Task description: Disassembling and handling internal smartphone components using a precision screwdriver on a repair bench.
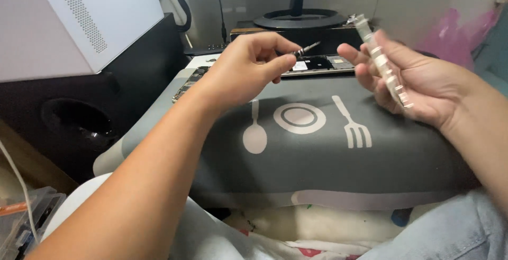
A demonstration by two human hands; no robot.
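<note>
My left hand [246, 69] is raised over a grey mat [317, 159] and pinches a small dark screwdriver bit [307, 49] between thumb and fingers, its tip pointing right. My right hand [410, 83] holds a long clear plastic bit holder [382, 64] across its open palm, tilted up toward the monitor. Between and behind both hands an opened phone [320, 64] lies with its insides showing. A second opened phone part [189, 80] lies at the mat's left edge, partly hidden by my left wrist.
The grey mat bears a white spoon, plate and fork print. A monitor stand [299, 19] rises behind the phone. A white perforated case [79, 22] and a black speaker [79, 117] stand at left. Pink plastic [455, 30] lies at the far right. A clear box [21, 223] sits at the lower left.
</note>
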